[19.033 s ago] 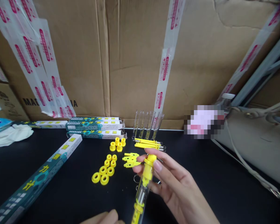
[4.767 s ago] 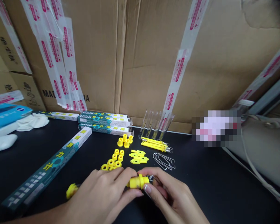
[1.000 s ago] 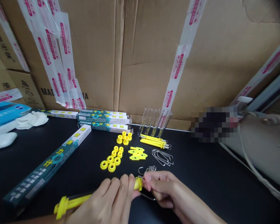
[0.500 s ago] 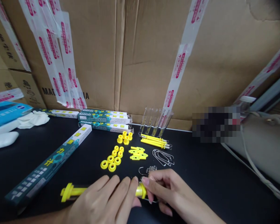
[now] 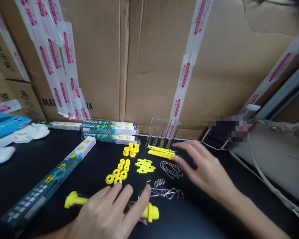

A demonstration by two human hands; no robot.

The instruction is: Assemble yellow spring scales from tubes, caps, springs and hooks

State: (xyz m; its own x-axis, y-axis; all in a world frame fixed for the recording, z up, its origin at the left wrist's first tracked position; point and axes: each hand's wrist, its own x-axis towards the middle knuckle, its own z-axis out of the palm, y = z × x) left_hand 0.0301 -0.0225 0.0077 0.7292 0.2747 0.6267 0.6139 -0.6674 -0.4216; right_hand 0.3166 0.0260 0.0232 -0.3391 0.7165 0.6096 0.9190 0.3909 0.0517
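Note:
My left hand [image 5: 107, 212] is wrapped over a clear-tubed spring scale [image 5: 80, 200] with yellow end caps, lying crosswise at the table's front. Its middle is hidden under my fingers. My right hand [image 5: 206, 169] reaches over the table with thumb and index finger apart, at the right ends of the yellow rods [image 5: 161, 151]. Whether a fingertip touches a rod I cannot tell. Below that hand's fingers lie large wire hooks [image 5: 171, 169]. Small wire hooks [image 5: 166, 192] and a few springs [image 5: 159, 182] are between my hands.
Clear tubes [image 5: 161, 132] stand behind the rods. Yellow flat pieces [image 5: 146, 166], rings [image 5: 116, 173] and caps [image 5: 131, 150] lie mid-table. Printed boxes [image 5: 107, 127] are at the back, and a long box [image 5: 49, 181] lies left. A cardboard wall [image 5: 149, 66] closes the back.
My right hand has left the spring scale's right end and moved up and right to the rods, its fingers opening. The left hand still holds the scale, whose right end now sits slightly lower.

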